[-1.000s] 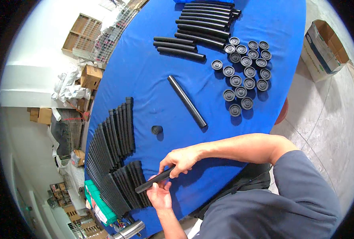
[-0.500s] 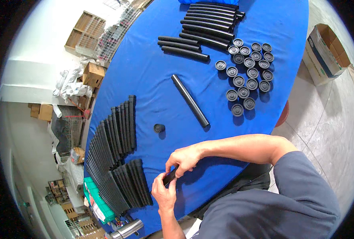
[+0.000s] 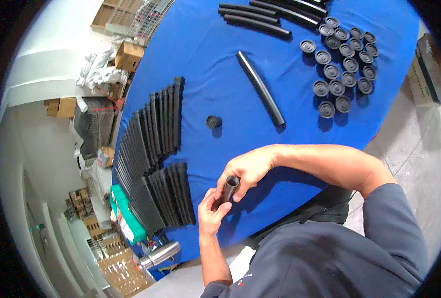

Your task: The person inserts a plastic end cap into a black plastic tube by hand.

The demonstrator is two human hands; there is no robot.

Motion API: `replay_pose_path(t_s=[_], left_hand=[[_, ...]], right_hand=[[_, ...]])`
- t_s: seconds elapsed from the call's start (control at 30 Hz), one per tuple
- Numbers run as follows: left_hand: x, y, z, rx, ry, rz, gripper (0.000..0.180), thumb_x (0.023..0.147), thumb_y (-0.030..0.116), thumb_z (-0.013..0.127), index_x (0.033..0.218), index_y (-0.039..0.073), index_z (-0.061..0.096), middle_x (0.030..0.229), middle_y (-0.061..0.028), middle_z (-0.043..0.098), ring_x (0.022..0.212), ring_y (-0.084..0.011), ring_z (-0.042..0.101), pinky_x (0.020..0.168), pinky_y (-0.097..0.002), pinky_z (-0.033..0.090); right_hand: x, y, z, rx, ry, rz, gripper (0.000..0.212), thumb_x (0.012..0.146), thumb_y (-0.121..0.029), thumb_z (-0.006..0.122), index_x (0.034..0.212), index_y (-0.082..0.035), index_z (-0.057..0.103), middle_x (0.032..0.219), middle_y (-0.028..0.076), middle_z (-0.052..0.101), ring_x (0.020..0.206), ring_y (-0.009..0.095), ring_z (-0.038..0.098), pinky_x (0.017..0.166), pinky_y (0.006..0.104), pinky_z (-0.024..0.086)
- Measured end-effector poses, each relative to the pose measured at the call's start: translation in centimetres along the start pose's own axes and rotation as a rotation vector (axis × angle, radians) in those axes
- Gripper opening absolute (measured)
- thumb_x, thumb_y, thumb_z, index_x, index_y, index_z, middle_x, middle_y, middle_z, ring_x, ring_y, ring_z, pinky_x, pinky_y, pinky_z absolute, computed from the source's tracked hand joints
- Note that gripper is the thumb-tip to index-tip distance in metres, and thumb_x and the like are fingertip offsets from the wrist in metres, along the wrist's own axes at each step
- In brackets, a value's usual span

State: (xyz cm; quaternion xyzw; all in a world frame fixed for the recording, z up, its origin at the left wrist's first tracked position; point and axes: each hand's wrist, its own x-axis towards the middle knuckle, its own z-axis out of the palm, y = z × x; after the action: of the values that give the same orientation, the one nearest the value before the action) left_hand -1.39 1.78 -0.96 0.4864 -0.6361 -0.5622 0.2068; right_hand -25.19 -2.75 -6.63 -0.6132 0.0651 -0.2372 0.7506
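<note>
Both hands are closed around a short black tube [image 3: 229, 190] near the table's close edge, its hollow end facing up. My left hand [image 3: 212, 212] grips it low on the left side. My right hand [image 3: 252, 168] wraps it from the right and far side. The tube's lower end is hidden by fingers. Beyond the hands lies a single black end cap [image 3: 213, 122], and to its right a loose black tube [image 3: 261, 89] rests at a slant on the blue cloth [image 3: 200, 69].
Rows of black tubes with fitted ends [image 3: 153, 129] lie at left. Several round black caps [image 3: 348, 78] stand at right, with plain black tubes [image 3: 257, 26] at the back. A shiny metal cylinder [image 3: 160, 256] and green tray [image 3: 129, 213] sit near the left edge.
The tube has tipped so that its hollow end now shows between my hands. My right hand has shifted along with it. The whole view has moved, so the table's things appear higher and further right.
</note>
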Motion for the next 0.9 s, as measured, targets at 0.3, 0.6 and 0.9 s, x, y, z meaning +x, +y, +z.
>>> replay_pose_path(t_s=[0.3,0.6,0.9], left_hand=[[-0.8,-0.7,-1.1,-0.018,-0.031,-0.144,0.052,0.087,0.032,0.075,0.119,-0.005,0.057,0.111,-0.0088,0.063,0.094,-0.0135,0.059,0.085,-0.0273,0.046],[0.1,-1.4,-0.2,-0.153,0.031,-0.137,0.047,0.073,0.007,0.085,0.108,0.003,0.055,0.101,-0.0039,0.061,0.093,-0.0136,0.06,0.085,-0.0293,0.049],[0.4,-0.5,-0.8,0.011,0.03,-0.076,0.041,0.08,0.025,0.081,0.104,-0.002,0.061,0.094,0.0003,0.059,0.086,-0.0099,0.054,0.078,-0.0243,0.044]], right_hand=[[0.5,0.8,0.2,-0.137,0.038,0.019,0.046,0.082,-0.016,0.075,0.126,-0.008,0.064,0.105,0.009,0.071,0.091,0.019,0.064,0.081,0.0349,0.051],[0.9,1.3,0.2,-0.148,0.065,-0.087,0.049,0.08,-0.013,0.076,0.126,-0.003,0.062,0.118,0.015,0.069,0.109,0.026,0.065,0.096,0.0373,0.049],[1.8,1.6,0.0,-0.185,0.114,-0.09,0.043,0.078,-0.014,0.075,0.118,-0.002,0.066,0.108,0.013,0.072,0.1,0.023,0.067,0.09,0.037,0.051]])
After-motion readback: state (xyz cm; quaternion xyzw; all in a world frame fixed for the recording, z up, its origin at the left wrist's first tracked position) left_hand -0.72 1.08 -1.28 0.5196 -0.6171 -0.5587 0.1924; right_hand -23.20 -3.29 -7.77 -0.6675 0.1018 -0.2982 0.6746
